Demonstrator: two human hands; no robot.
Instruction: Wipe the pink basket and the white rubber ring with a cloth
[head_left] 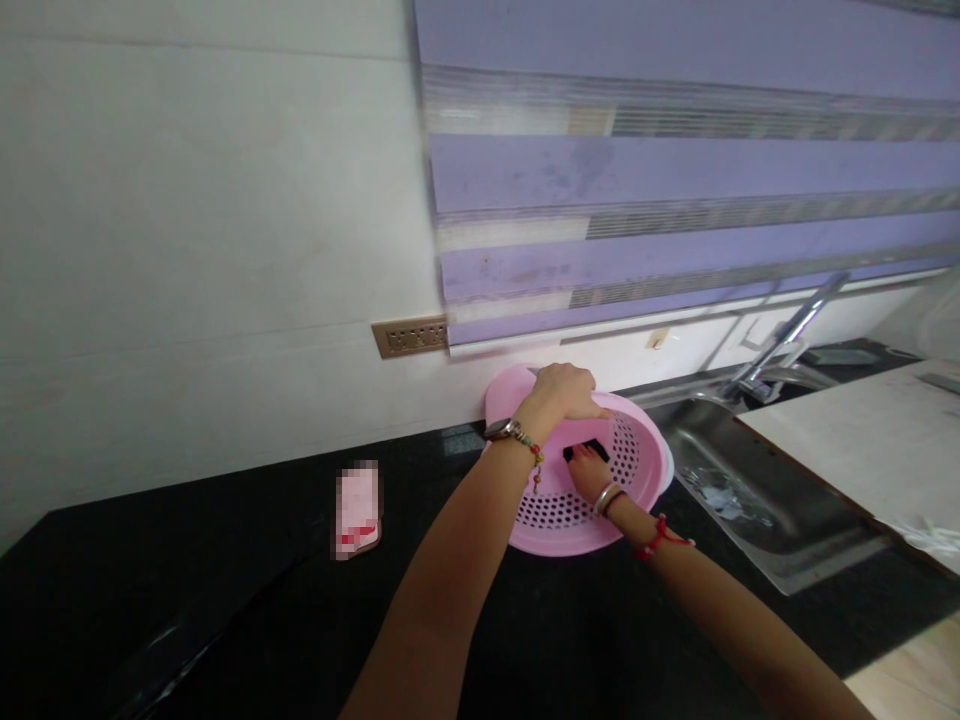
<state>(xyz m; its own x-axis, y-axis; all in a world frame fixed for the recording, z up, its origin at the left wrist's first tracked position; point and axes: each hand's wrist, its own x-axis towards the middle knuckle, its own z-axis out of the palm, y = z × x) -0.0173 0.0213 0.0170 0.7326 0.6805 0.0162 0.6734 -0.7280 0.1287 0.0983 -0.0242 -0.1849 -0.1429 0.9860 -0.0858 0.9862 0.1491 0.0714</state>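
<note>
On the dark counter stands a round pink colander [551, 540] with perforated sides, beside the sink. My left hand [566, 390] is closed over a smooth pink plastic piece [510, 390] at the colander's back, its thumb pointing right and its fingertips hidden. My right hand [589, 470] reaches inside the colander and is closed against a small black object [592, 450]. Whether that object is a handle or something else, I cannot tell. A white rim [667, 465] shows just outside the colander's right edge.
A phone in a pink case [358, 505] lies left on the black counter [247, 620]. To the right are a steel sink [795, 520], a faucet [787, 340] and a pale board [870, 430] partly over the basin. Behind hang a purple striped blind [637, 180] and a wall socket [409, 338].
</note>
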